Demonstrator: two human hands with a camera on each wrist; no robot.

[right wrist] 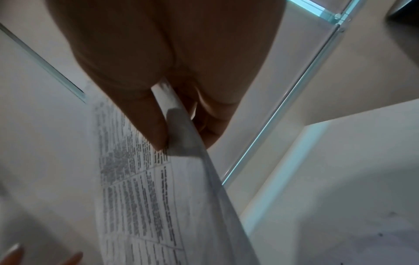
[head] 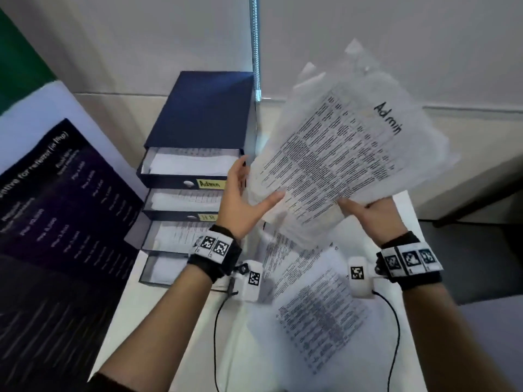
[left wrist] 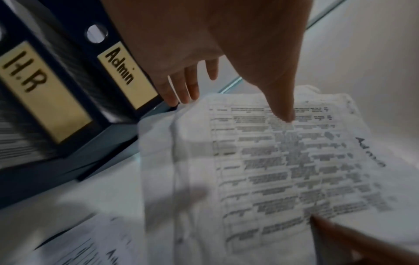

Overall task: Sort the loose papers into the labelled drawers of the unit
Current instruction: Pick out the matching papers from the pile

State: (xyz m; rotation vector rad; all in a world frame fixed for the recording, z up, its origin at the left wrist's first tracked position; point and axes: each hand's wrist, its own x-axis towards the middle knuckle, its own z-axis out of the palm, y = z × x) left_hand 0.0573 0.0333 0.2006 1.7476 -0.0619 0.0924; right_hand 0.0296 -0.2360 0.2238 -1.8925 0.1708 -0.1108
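Observation:
A dark blue drawer unit (head: 203, 108) stands at the back of the white table (head: 133, 301), its several drawers pulled out and holding papers. The top one is labelled Admin (head: 210, 183) (left wrist: 127, 75), the one below H.R (head: 208, 217) (left wrist: 34, 86). Just right of the unit, both hands hold up a stack of printed sheets (head: 339, 165) (left wrist: 272, 170) (right wrist: 140, 197) with "Admin" handwritten on it. My left hand (head: 259, 181) (left wrist: 233, 105) holds its left edge, thumb on the front, fingers behind. My right hand (head: 356, 206) (right wrist: 184, 139) pinches the lower right edge.
More loose printed sheets (head: 317, 306) lie on the table under the raised stack. A large dark poster (head: 56, 222) leans at the left of the unit. A window frame with a bead chain (head: 256, 52) runs up behind it. Black cables trail from the wrist cameras.

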